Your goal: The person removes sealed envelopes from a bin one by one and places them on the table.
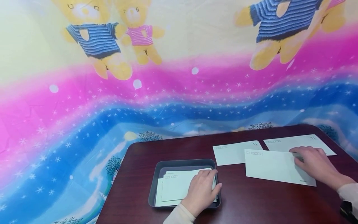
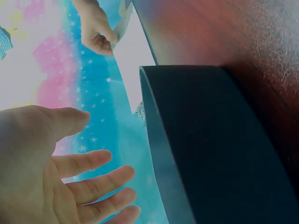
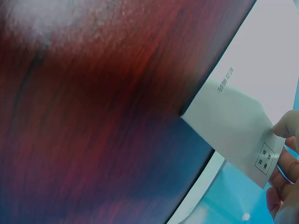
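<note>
My left hand (image 1: 202, 188) hovers over a dark grey tray (image 1: 184, 162), its fingers apart and holding nothing in the left wrist view. Several pale envelopes (image 1: 176, 191) lie stacked in the tray, partly covered by that hand. On the right, my right hand (image 1: 314, 163) pinches another pale envelope (image 1: 271, 166) by its upper right corner, with the thumb on its face in the right wrist view. Its small printed stamp box and a line of print show there, and its near edge is close over the table.
Two more envelopes lie behind the held one, a left one (image 1: 229, 155) and a right one (image 1: 293, 144). The dark red-brown table (image 1: 237, 200) has rounded corners. A cloth printed with teddy bears (image 1: 181, 77) hangs behind it.
</note>
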A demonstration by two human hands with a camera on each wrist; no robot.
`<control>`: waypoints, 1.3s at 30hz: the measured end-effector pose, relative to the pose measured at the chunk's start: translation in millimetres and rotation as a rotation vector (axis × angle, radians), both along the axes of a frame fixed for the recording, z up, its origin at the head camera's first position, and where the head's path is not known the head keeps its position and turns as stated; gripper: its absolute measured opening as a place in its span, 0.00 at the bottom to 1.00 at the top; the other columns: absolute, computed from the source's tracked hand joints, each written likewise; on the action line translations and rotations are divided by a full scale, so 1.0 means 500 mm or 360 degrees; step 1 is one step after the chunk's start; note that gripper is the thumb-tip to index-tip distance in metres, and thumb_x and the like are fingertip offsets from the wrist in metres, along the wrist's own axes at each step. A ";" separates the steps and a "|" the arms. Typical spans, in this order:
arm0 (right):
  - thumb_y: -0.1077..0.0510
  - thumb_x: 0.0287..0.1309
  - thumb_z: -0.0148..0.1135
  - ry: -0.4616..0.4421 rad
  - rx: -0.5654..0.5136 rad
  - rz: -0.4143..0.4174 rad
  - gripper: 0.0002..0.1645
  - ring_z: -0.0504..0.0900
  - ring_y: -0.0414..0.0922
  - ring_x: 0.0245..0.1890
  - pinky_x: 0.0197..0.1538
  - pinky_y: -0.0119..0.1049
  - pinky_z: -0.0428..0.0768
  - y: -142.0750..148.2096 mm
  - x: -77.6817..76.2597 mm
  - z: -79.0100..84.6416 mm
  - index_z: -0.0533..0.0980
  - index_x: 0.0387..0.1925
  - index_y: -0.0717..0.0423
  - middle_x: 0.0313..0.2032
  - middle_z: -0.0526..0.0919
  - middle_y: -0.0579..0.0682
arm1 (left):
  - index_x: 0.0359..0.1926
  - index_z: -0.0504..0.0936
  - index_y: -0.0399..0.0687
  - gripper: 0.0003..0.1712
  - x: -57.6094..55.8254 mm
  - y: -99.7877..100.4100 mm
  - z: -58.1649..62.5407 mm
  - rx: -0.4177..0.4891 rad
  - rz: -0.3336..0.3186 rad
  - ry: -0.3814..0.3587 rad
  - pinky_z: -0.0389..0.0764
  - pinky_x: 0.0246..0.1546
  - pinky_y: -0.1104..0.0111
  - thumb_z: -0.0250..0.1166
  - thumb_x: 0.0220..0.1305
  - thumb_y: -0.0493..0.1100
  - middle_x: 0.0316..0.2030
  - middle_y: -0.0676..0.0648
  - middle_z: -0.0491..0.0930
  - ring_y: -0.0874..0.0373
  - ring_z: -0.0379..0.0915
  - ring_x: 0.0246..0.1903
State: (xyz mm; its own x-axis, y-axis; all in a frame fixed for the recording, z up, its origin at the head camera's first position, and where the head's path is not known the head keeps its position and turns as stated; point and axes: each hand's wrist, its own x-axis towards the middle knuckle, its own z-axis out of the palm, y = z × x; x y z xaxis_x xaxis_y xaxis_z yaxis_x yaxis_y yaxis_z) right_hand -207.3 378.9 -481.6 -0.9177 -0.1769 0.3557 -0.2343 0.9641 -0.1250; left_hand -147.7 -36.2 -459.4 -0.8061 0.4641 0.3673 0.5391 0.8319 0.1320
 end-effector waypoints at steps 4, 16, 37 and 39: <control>0.62 0.43 0.65 0.0018 0.0007 -0.0019 0.18 0.77 0.63 0.38 0.33 0.57 0.66 0.010 -0.010 -0.003 0.81 0.40 0.64 0.37 0.83 0.64 | 0.54 0.78 0.53 0.23 0.001 0.004 -0.002 -0.0009 -0.0015 0.0000 0.76 0.42 0.67 0.58 0.61 0.57 0.47 0.52 0.80 0.59 0.74 0.48; 0.64 0.41 0.65 -0.0079 -0.0007 -0.0117 0.19 0.75 0.65 0.37 0.37 0.63 0.65 0.049 -0.032 -0.019 0.79 0.39 0.70 0.36 0.81 0.68 | 0.53 0.78 0.52 0.23 0.006 0.023 -0.003 -0.0075 -0.0065 0.0088 0.76 0.42 0.68 0.57 0.62 0.57 0.45 0.53 0.80 0.60 0.74 0.47; 0.70 0.37 0.66 -0.0064 0.0063 -0.0240 0.20 0.75 0.60 0.28 0.35 0.60 0.74 0.115 -0.078 -0.041 0.75 0.38 0.76 0.31 0.78 0.70 | 0.53 0.77 0.54 0.24 0.006 0.052 -0.008 -0.0114 -0.0113 0.0091 0.75 0.40 0.69 0.56 0.62 0.59 0.43 0.55 0.80 0.62 0.73 0.44; 0.71 0.38 0.65 -0.0075 0.0068 -0.0245 0.20 0.75 0.61 0.28 0.36 0.61 0.74 0.119 -0.077 -0.040 0.75 0.38 0.77 0.31 0.78 0.70 | 0.53 0.78 0.54 0.23 0.006 0.051 -0.008 -0.0112 -0.0117 0.0096 0.75 0.40 0.69 0.56 0.62 0.59 0.43 0.55 0.80 0.62 0.73 0.44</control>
State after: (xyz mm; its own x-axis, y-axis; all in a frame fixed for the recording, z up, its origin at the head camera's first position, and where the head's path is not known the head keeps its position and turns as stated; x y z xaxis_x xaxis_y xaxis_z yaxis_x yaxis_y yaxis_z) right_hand -245.9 438.6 -501.8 -0.9506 -0.0467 0.3068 -0.0780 0.9928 -0.0905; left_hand -144.5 -10.6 -463.4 -0.7463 0.5473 0.3788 0.6041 0.7959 0.0402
